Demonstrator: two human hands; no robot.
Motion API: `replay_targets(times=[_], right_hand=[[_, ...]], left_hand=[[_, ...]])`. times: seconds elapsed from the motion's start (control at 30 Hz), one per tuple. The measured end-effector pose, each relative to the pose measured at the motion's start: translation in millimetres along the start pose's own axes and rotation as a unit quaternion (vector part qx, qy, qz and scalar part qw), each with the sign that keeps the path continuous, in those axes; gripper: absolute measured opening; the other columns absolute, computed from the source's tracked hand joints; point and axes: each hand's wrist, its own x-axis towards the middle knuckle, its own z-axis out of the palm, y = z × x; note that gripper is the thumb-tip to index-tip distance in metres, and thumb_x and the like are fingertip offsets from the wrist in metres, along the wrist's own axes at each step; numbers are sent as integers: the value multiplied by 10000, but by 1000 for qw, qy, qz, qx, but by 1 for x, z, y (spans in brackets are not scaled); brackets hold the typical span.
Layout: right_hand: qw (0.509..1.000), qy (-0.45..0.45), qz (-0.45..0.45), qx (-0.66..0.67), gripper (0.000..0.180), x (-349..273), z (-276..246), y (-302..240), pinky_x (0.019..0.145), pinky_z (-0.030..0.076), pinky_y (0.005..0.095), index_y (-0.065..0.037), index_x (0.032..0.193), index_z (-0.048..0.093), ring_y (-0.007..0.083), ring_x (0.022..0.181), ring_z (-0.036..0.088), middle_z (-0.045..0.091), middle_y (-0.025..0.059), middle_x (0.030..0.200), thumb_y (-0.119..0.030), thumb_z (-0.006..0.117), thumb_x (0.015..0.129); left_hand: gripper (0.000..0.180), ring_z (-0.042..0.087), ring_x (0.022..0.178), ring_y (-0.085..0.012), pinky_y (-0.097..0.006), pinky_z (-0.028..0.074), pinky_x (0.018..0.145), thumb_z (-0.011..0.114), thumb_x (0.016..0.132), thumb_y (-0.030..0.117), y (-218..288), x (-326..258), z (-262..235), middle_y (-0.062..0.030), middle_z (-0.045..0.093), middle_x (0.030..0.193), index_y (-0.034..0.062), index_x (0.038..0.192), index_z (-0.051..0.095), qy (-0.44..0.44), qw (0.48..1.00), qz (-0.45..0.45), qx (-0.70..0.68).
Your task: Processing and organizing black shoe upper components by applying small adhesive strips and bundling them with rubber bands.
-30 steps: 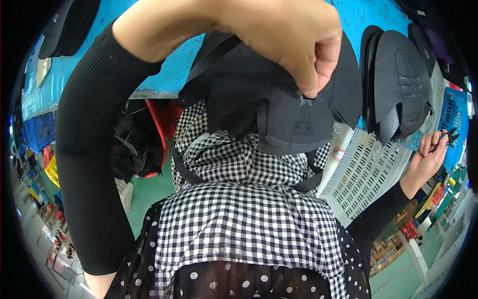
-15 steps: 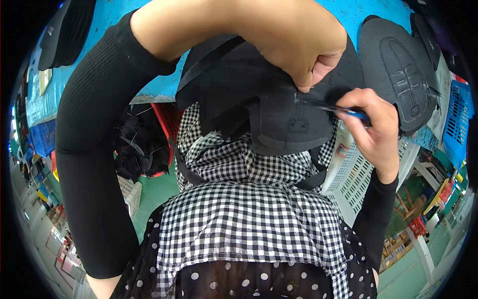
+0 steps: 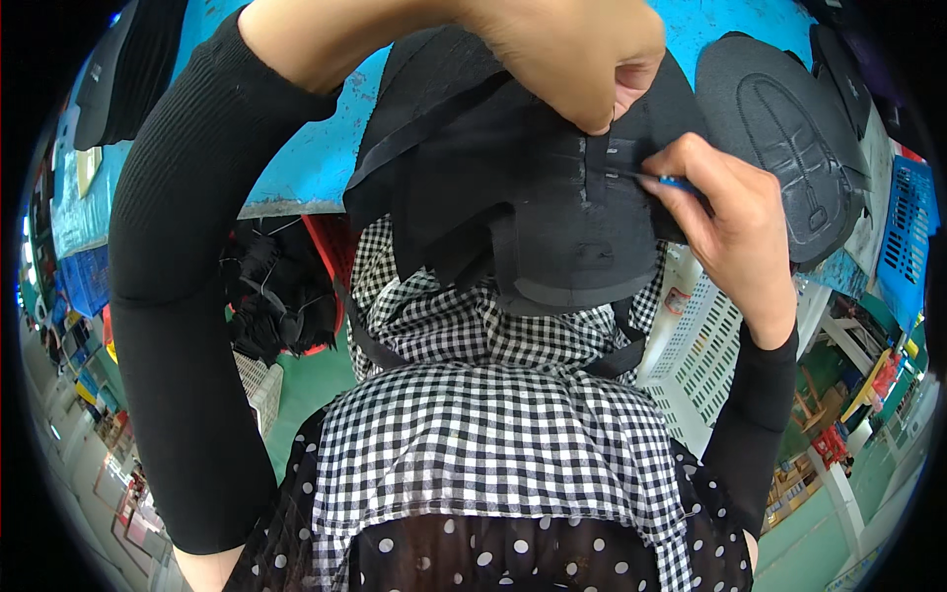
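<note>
Cannot read any word or number. Can only make out a small red-and-white label [image 3: 677,300] on the white slotted crate [image 3: 693,347], right of the frame's centre; too small and blurred to decipher.

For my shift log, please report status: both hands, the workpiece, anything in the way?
Left hand pinched at narrow black strip. Right hand holds blue-handled snips, blades toward strip. Black fabric piece beneath both hands. Nothing visible blocking snips.
</note>
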Motion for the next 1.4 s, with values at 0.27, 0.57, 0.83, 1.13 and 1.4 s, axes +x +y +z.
replay_targets(times=[0.27,0.57,0.83,1.13,1.4], right_hand=[[993,20,111,20,234,4,-12,-6,625,504,353,-58,990,613,260,701,687,682,93,799,-258,722,937],[995,24,100,9,240,15,-2,0,593,483,364,-74,958,626,298,658,646,637,104,722,-287,733,933],[982,-38,21,-185,361,8,13,-58,683,587,313,-31,1154,638,257,931,737,709,126,1176,-182,771,854],[958,34,-29,-283,191,37,38,-68,408,499,318,2,956,569,219,569,704,713,272,861,-50,649,791],[865,291,346,219,278,-30,-66,24,686,518,289,-11,1127,665,143,768,647,680,43,869,-245,672,977]], left_hand=[[188,602,659,-224,-376,471,616,568,821,151,1,2,-5,-128,664,722,14,880,682,-17,1000,-15,-7],[159,612,728,-188,-350,483,687,564,942,169,-3,-4,-1,-69,683,799,27,978,627,6,1000,24,-14],[107,573,731,-117,-298,470,685,553,997,134,-43,2,8,-15,653,789,32,1005,582,48,976,162,-135],[117,375,627,-83,-252,341,577,539,1046,143,-48,-20,73,25,398,763,29,1071,527,475,733,233,-428],[135,678,763,-176,-289,507,653,757,809,-42,-34,-30,128,-82,691,846,16,912,692,431,840,230,-234]])
